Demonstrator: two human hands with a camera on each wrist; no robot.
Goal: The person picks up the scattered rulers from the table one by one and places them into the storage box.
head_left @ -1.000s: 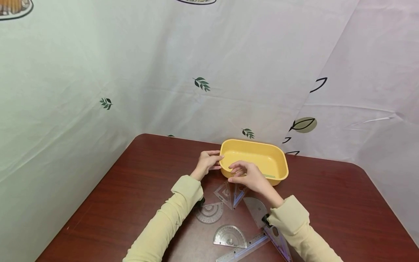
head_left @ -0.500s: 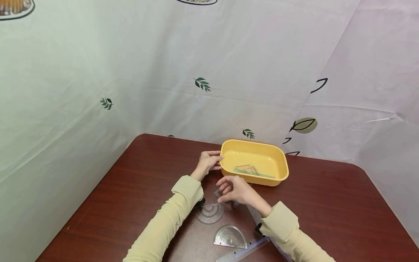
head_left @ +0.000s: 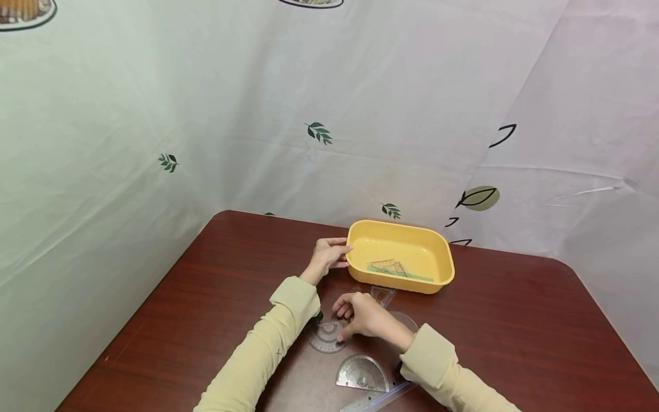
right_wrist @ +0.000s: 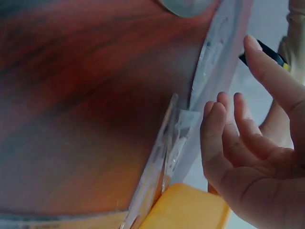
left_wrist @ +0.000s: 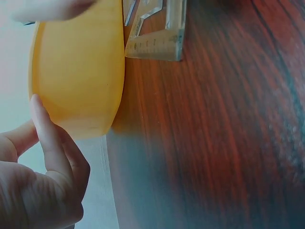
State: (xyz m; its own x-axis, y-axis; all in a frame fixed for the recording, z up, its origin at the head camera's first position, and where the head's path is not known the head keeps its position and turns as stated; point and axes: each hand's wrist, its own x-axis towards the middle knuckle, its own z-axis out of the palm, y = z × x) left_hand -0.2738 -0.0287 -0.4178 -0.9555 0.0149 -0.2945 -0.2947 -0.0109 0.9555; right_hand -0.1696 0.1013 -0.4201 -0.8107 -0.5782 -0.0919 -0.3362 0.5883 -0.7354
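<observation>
My left hand [head_left: 325, 256] holds the left end of a yellow plastic tub [head_left: 407, 284], thumb over the rim and fingers beneath outside; the left wrist view shows this grip too. Inside the tub lie an orange-tinted set square [head_left: 391, 265] and a green strip [head_left: 421, 278]. My right hand [head_left: 368, 316] hovers over the table in front of the tub, thumb and fingers spread apart with nothing between them. Its thumb tip overlaps a clear protractor [head_left: 322, 342] in the head view. Behind that hand, a clear set square [head_left: 382, 294] shows partly; others are hidden beneath it.
Nearer the front lies a second clear protractor [head_left: 362, 373], with a clear ruler [head_left: 378, 401] just below it. Another rounded clear piece [head_left: 408, 320] is half covered by the right forearm. A patterned white cloth [head_left: 309, 103] hangs behind the brown table [head_left: 515, 320].
My right hand has moved from above the tub's front rim down and left toward the protractor, uncovering the orange-tinted set square in the tub. The left hand and tub stay put.
</observation>
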